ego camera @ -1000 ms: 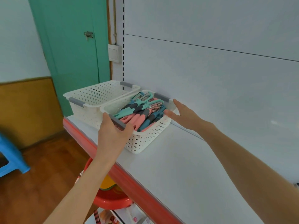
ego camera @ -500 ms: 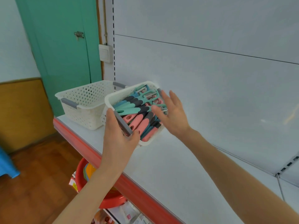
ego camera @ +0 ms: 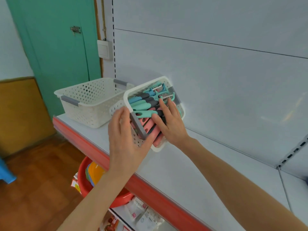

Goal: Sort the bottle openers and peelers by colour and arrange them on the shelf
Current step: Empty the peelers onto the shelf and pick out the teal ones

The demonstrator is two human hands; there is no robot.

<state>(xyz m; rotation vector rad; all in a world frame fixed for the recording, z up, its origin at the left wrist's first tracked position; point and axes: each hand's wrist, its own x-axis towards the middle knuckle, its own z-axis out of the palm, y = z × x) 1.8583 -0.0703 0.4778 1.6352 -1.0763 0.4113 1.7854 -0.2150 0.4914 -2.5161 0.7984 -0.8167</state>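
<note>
The white shelf (ego camera: 191,172) has a red front edge; a white perforated basket (ego camera: 93,104) with grey handles stands at its left end.

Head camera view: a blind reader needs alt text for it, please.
A person's left hand grips a tilted white perforated plastic basket by its grey-handled end over a white shelf, while the right hand lies flat on the teal and pink tools inside. A second white perforated basket stands on the shelf beside it.
</note>
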